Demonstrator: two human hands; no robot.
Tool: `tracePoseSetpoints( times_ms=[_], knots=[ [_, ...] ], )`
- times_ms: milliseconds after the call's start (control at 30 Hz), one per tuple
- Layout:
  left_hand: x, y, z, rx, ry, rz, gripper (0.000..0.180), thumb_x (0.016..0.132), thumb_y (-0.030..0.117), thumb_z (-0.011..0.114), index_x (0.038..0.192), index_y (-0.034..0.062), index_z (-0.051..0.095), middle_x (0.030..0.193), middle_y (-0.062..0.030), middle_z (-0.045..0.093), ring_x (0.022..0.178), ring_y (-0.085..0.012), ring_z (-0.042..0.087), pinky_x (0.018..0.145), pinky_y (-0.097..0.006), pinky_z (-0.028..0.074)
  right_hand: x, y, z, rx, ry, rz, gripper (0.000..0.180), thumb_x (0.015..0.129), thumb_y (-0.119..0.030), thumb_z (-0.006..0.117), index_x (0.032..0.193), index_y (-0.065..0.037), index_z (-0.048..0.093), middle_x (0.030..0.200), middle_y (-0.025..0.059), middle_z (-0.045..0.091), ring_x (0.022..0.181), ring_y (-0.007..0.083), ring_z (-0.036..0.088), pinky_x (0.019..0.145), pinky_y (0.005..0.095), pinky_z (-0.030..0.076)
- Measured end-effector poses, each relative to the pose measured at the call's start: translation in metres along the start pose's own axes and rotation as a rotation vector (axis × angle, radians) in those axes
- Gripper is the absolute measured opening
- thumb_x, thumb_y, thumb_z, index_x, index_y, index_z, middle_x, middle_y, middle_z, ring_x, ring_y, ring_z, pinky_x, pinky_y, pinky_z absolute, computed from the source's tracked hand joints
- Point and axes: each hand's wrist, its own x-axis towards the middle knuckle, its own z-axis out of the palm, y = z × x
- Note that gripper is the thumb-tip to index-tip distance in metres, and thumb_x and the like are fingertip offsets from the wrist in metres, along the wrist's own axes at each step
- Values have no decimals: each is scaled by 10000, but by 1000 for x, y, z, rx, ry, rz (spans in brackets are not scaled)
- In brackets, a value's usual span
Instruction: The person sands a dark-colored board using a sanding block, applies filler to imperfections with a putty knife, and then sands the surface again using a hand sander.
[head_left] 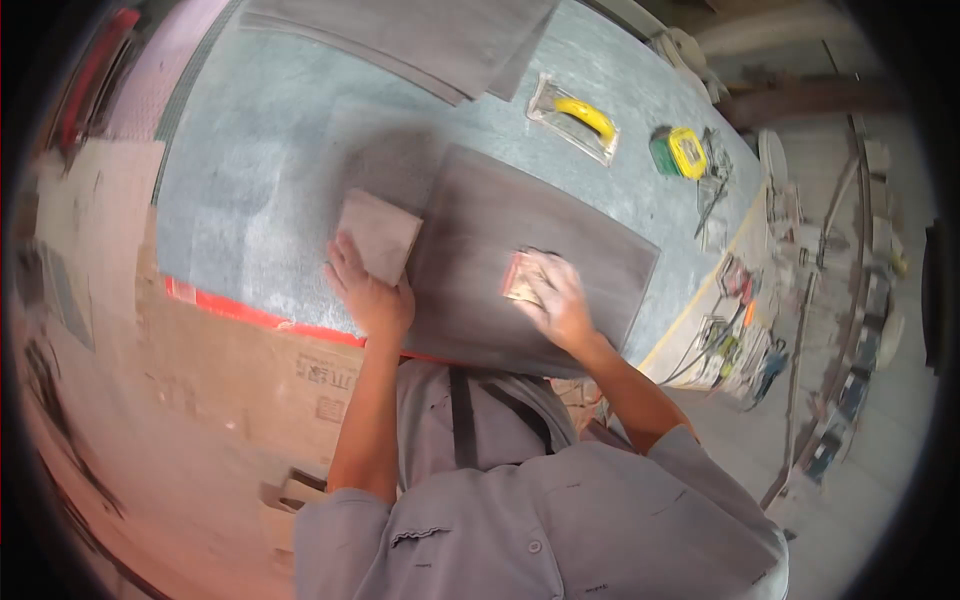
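Observation:
A dark grey panel (560,215) lies flat on the blue-grey worktable (255,190). My right hand (560,305), pale with dust over the fingers, holds a small red and tan sanding block (517,277) against the panel's surface. At the panel's left edge, my left hand (375,295) grips a pale brown, squarish block (380,232), fingers along its left side and thumb near its lower right corner. A dark dusty patch (385,160) spreads on the table just beyond that block.
Several grey sheets (400,40) lie stacked at the far edge. Beyond the panel sit a yellow-handled hand sander (575,118) and a yellow and green tape measure (682,152). Red tape (250,308) runs along the near edge. Assorted tools (730,350) crowd the right side.

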Motion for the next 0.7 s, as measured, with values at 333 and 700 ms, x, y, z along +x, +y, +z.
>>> tracePoseSetpoints(
  times_ms=[333,700],
  knots=[
    [-4,0,9,128,89,52,689,944,255,754,1572,68,540,1780,-168,307,1639,-415,277,1322,-598,230,106,-45,54,-35,-127,-205,711,799,-214,900,1429,12,659,1459,181,610,1219,402,580,1046,512,467],
    [-7,-3,5,111,75,-11,750,932,287,766,1598,56,511,1773,-141,324,1642,-378,275,1331,-562,227,80,-37,48,-120,-126,-269,732,825,-238,901,1462,10,639,1452,194,601,1194,410,567,1010,521,478]
  ],
)
